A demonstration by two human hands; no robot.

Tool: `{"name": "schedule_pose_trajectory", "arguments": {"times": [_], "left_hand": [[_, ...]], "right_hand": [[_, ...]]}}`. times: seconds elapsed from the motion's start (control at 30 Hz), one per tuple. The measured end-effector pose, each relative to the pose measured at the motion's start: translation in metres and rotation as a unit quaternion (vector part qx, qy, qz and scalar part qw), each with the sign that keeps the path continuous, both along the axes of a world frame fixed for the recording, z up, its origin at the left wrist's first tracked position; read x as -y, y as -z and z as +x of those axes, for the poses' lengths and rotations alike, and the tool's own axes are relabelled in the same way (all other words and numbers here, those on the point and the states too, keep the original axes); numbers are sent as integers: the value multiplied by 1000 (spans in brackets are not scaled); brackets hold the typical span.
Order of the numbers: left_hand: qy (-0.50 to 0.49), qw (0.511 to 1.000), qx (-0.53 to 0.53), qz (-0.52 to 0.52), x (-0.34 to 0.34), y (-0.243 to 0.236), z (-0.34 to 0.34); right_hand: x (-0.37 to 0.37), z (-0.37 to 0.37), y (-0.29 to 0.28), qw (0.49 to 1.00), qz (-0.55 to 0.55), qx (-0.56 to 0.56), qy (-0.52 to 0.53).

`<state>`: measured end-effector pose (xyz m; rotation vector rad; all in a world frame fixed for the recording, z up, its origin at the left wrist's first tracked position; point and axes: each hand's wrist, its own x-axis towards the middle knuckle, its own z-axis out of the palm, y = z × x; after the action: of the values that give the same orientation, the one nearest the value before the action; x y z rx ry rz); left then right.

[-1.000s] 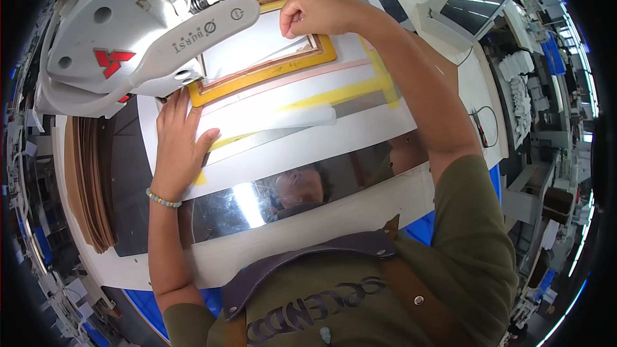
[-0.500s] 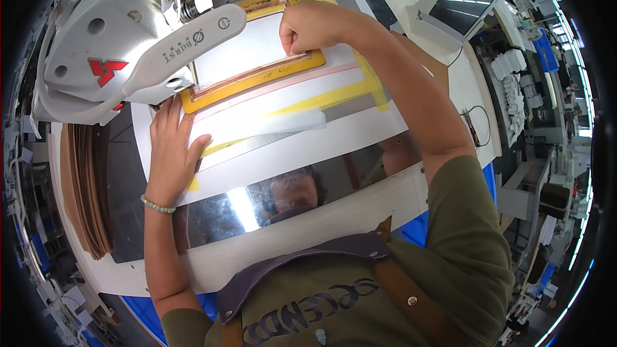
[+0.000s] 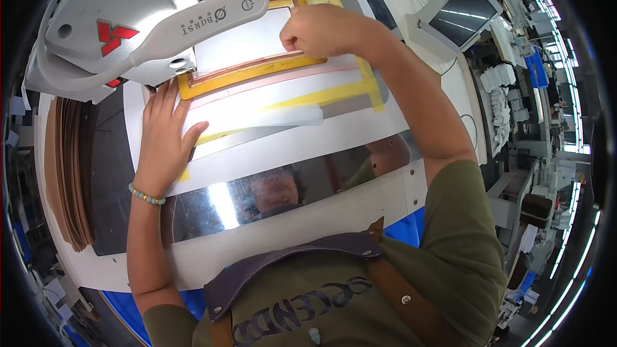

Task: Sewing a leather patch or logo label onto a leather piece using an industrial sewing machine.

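Note:
My left hand (image 3: 166,135) lies flat with fingers spread on a white sheet (image 3: 263,144), its fingertips at the near left corner of a yellow rectangular frame (image 3: 250,76). A brown strip runs along the frame's inner edge, around a white panel (image 3: 241,42). Over the frame's right side, my right hand (image 3: 321,30) is closed in a fist, knuckles up. Whatever its curled fingers hold, if anything, is hidden beneath them. Yellow tape strips (image 3: 321,96) and a translucent strip (image 3: 289,115) lie on the sheet nearer to me.
A white sewing machine head (image 3: 128,19) with a grey lamp (image 3: 199,26) stands at the upper left, overhanging the frame. Brown sheets (image 3: 67,173) are stacked at left. A shiny metal plate (image 3: 308,186) lines the near side. A screen (image 3: 466,9) stands at the far right.
My right fist has shifted slightly and turned, now covering more of the frame's near right corner. My left hand stays flat by the left corner. The whole view has tilted a little.

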<state>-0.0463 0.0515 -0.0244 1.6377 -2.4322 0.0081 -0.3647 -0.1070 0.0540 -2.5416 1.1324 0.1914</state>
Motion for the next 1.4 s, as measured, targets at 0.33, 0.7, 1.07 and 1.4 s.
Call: {"name": "schedule_pose_trajectory", "arguments": {"times": [0.33,0.7,1.07,1.4], "left_hand": [[9,1000,-6,6,3,-2,-3],[28,999,-20,-16,1,3,2],[27,999,-38,3,3,3,6],[14,999,-25,-23,-42,0,-6]], "right_hand": [[22,-8,17,995,-101,-3,2],[-7,90,29,943,222,246,41],[-24,61,40,952,96,282,71],[-134,30,60,947,-172,245,-117]]}}
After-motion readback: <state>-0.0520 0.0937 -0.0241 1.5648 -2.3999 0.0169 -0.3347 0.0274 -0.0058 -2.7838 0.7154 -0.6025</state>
